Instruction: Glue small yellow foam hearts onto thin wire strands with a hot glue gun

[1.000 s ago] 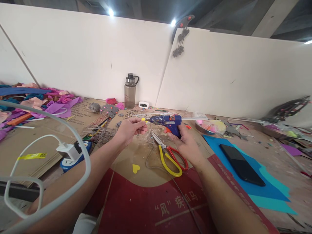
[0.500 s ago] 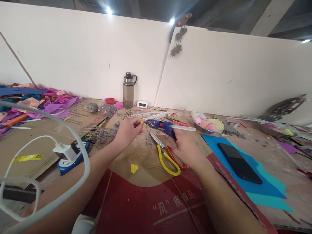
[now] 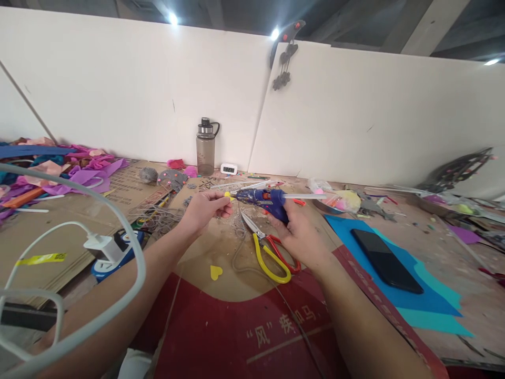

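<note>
My right hand [image 3: 300,234] is wrapped round the grip of a blue hot glue gun [image 3: 263,199], held level with its nozzle pointing left and a clear glue stick [image 3: 305,196] poking out of its back. My left hand [image 3: 205,209] pinches a small yellow piece [image 3: 227,195] right at the nozzle tip. Both hands hover over a cardboard-covered table [image 3: 221,247]. Below them lie scissors [image 3: 268,252] with one yellow and one red handle. A yellow heart cut-out [image 3: 215,272] rests on the cardboard nearer to me.
A black phone [image 3: 385,261] lies on blue sheets [image 3: 418,284] at right. A grey water bottle [image 3: 205,147] and small clock [image 3: 229,169] stand by the white back wall. Coloured scraps [image 3: 67,168] pile at left, beside a power strip with white charger [image 3: 106,247]. A white cable loops close in front.
The glue gun dipped and tilted with its handle turning downward, then came level again at the yellow piece. My left hand has stayed almost still. The view drifted slightly.
</note>
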Tool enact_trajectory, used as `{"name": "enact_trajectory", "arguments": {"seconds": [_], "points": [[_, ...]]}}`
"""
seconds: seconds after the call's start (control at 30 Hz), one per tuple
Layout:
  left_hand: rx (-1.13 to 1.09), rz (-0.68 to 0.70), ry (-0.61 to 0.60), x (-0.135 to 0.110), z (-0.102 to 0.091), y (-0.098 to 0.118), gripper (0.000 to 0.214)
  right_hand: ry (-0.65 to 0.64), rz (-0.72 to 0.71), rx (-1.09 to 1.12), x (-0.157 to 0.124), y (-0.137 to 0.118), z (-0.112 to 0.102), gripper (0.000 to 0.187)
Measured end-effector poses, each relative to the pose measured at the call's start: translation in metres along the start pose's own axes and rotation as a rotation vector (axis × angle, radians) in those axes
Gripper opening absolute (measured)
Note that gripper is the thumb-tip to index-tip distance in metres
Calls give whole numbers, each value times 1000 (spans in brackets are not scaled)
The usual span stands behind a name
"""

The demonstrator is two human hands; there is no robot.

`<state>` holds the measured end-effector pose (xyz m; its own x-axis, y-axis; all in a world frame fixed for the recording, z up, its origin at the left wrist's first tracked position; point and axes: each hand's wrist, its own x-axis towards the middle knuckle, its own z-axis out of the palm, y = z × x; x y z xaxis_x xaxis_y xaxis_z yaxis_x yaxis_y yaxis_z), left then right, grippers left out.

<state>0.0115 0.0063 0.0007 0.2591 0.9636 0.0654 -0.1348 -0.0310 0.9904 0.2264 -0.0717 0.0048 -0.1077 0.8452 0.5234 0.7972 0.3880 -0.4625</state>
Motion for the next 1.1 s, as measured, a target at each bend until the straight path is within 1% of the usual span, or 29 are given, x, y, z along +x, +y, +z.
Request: {"name": "enact_trajectory", "arguments": {"seconds": [0.17, 0.27, 0.37, 0.43, 0.5, 0.57, 0.63, 0.67, 0.73, 0.8, 0.83, 0.9, 0.97, 1.03, 1.1], "points": [[-21, -4, -13, -1, 2, 2, 23, 20, -28, -44, -1, 4, 3, 30], [-4, 9, -4, -1, 2, 2, 21, 15, -42, -112, -2, 7, 4, 29], [113, 62, 26, -2, 2, 1, 18, 14, -119, -168, -2, 5, 3, 32], [239, 114, 60, -3, 2, 0, 17, -10, -189, -164, -1, 1, -1, 35], [316, 151, 88, -4, 2, 0, 15, -48, -230, -163, 0, -4, -5, 38], [296, 154, 99, -3, 0, 1, 15, -75, -243, -164, 0, -7, -7, 39], [190, 125, 112, -1, -2, 2, 15, -73, -237, -128, -1, -8, -8, 38], [129, 103, 120, 0, -3, 2, 15, -55, -219, -92, -1, -7, -8, 37], [19, 56, 120, 2, -5, 3, 17, 17, -139, 4, 0, -2, -6, 34], [-57, 16, 79, 3, -6, 2, 19, 86, -26, 126, 2, 4, -4, 33], [-89, -2, 51, 4, -7, 2, 19, 99, 41, 189, 4, 8, -2, 31], [-138, -32, 7, 4, -7, 0, 20, 63, 187, 293, 8, 17, 1, 26], [-160, -53, -18, 3, -6, -1, 21, -7, 322, 328, 12, 27, 5, 17], [-157, -70, -40, 3, -3, -3, 20, -83, 418, 310, 15, 39, 11, 13], [-151, -87, -65, 1, -1, -4, 20, -165, 490, 256, 17, 52, 18, 16]]}}
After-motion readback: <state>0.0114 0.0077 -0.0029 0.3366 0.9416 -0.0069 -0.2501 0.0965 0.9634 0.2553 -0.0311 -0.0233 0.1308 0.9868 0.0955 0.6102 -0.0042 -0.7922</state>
